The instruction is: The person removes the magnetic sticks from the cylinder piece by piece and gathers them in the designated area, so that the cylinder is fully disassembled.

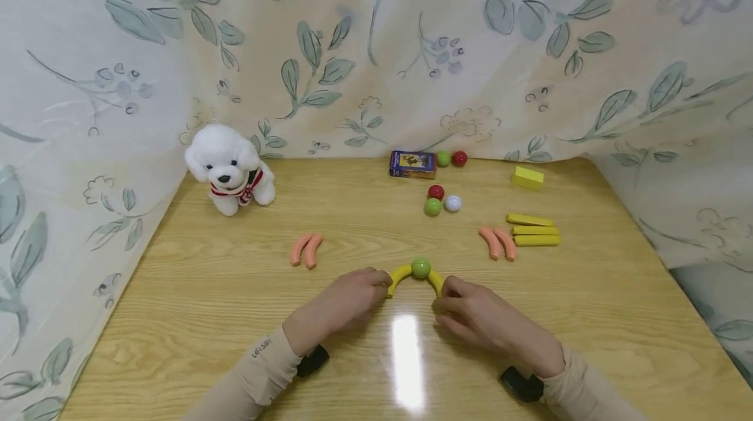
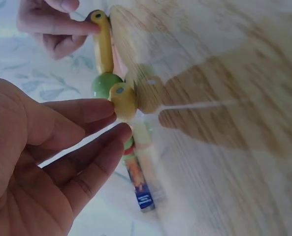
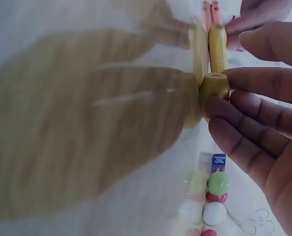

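Two yellow curved blocks form an arch with a green ball [image 1: 420, 269] between their upper ends. My left hand [image 1: 355, 297] is at the left yellow curved block [image 1: 400, 275]. In the left wrist view its fingertips [image 2: 106, 111] touch the block's round end [image 2: 125, 102], and the thumb does not close on it. My right hand [image 1: 479, 316] touches the lower end of the right yellow curved block [image 1: 436, 280]. In the right wrist view several extended fingers rest against that end [image 3: 215, 87], while the thumb [image 3: 256, 42] stands apart.
Pink curved blocks [image 1: 313, 251] lie in pairs left and right [image 1: 504, 244] of the arch. Yellow sticks [image 1: 532, 231] and a yellow rectangular block [image 1: 527, 178] are at the right. Behind are several balls [image 1: 433, 206], a small box [image 1: 413, 165] and a white plush dog [image 1: 226, 166].
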The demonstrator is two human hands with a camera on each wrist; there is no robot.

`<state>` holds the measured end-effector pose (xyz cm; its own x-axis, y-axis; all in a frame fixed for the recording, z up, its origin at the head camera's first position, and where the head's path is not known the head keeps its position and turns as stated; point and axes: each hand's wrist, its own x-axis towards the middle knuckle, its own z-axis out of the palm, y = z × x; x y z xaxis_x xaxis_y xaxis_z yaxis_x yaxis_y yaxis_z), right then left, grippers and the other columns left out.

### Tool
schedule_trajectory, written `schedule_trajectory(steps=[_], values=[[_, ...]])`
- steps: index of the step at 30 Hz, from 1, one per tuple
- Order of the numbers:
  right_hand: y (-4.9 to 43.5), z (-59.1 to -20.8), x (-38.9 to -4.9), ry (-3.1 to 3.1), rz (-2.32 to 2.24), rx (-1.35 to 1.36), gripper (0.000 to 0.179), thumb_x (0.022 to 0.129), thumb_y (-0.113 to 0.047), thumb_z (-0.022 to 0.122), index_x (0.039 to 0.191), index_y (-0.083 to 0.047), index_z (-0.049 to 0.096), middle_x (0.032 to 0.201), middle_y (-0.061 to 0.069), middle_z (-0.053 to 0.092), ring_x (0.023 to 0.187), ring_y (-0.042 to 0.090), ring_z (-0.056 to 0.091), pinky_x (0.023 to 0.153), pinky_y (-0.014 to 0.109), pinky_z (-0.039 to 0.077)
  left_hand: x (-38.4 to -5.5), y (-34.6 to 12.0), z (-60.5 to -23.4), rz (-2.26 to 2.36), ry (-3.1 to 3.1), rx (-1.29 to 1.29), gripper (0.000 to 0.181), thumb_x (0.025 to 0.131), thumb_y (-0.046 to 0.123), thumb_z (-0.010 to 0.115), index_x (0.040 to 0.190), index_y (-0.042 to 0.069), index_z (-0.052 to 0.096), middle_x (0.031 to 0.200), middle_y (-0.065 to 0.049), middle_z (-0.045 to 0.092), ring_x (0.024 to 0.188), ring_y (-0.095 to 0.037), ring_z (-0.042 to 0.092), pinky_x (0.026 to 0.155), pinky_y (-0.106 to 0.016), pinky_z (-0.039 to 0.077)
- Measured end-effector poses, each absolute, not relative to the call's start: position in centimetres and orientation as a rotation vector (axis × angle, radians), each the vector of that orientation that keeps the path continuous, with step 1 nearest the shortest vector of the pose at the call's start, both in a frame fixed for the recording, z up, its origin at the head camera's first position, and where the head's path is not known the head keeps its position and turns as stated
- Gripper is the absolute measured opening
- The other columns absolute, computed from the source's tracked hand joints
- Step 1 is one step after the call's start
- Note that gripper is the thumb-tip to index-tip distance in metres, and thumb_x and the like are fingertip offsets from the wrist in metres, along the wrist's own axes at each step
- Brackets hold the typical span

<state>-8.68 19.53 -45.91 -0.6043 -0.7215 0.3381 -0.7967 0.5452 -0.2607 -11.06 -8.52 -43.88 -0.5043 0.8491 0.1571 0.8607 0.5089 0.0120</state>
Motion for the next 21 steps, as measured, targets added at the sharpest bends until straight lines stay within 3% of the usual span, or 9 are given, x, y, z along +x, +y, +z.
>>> schedule_trajectory(steps=[4,8,14,21], values=[[18.9,-45.4,-8.9,-2.611,0.570,1.277,0.009,0.086,-0.014,0.072,0.094,-0.016,0.073,0.088,-0.007,0.053,0.072,-0.003,0.045,0.063,0.013,0.043,-11.3,-8.3,-43.7,-0.208,-2.641,-1.450,0.015,0.088,0.000,0.064,0.098,0.008,0.073,0.107,-0.002,0.068,0.094,-0.014,0.064,0.081,-0.023,0.054],[18.0,-44.8,-10.3,-2.609,0.538,1.069,0.013,0.083,-0.013,0.076,0.096,-0.011,0.073,0.085,-0.004,0.057,0.064,-0.001,0.045,0.055,0.014,0.040,-12.0,-7.3,-43.9,-0.273,-2.691,-1.271,0.003,0.092,0.008,0.063,0.090,0.008,0.066,0.088,-0.002,0.063,0.076,-0.014,0.058,0.069,-0.024,0.050],[16.1,-44.8,-12.3,-2.714,0.393,0.860,0.035,0.082,-0.023,0.079,0.109,-0.003,0.070,0.092,0.004,0.060,0.062,0.007,0.050,0.054,0.020,0.044,-13.2,-5.3,-44.3,-0.224,-2.816,-1.052,0.023,0.093,0.027,0.066,0.082,0.007,0.064,0.072,-0.003,0.057,0.061,-0.014,0.051,0.057,-0.025,0.043],[15.4,-45.2,-12.6,-2.708,0.371,0.848,0.026,0.078,-0.022,0.083,0.094,-0.005,0.071,0.087,0.002,0.058,0.062,0.007,0.052,0.055,0.020,0.045,-13.2,-4.5,-44.3,-0.222,-2.914,-0.963,0.026,0.089,0.026,0.069,0.071,0.008,0.064,0.066,-0.003,0.057,0.052,-0.011,0.047,0.047,-0.024,0.039]])
